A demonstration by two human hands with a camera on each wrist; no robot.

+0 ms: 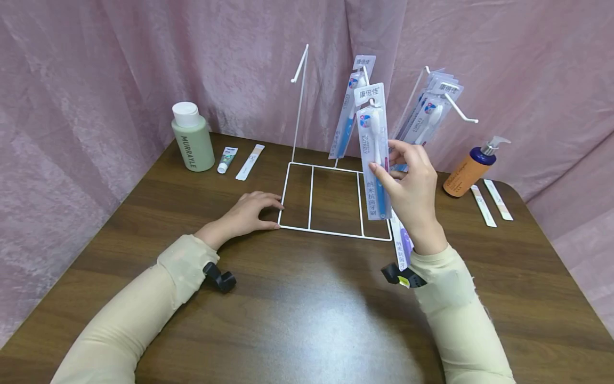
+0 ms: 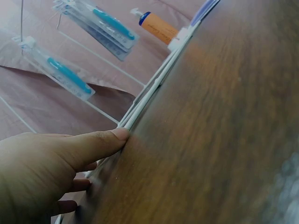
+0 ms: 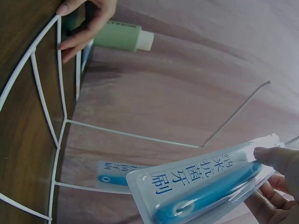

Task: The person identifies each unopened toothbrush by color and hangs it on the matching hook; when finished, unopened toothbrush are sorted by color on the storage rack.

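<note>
My right hand [image 1: 408,176] pinches a blue toothbrush in its clear blister pack [image 1: 373,165] between thumb and fingers. The pack hangs upright, its top hole right at the front tip of the middle hook on a white wire rack [image 1: 336,233]. Behind it another packed blue toothbrush [image 1: 342,128] hangs on the same hook. My left hand [image 1: 249,210] rests at the rack's left side, thumb against the front corner and fingertips along the side wire. In the left wrist view the thumb [image 2: 105,140] presses on that corner wire.
Several packed toothbrushes [image 1: 434,106] hang on the right hook; the left hook [image 1: 300,64] is bare. A purple toothbrush pack [image 1: 402,242] lies under my right wrist. Green bottle [image 1: 194,141], small tube [image 1: 227,160] and sachet [image 1: 250,162] stand left; orange pump bottle [image 1: 469,173] and two sachets [image 1: 498,199] right.
</note>
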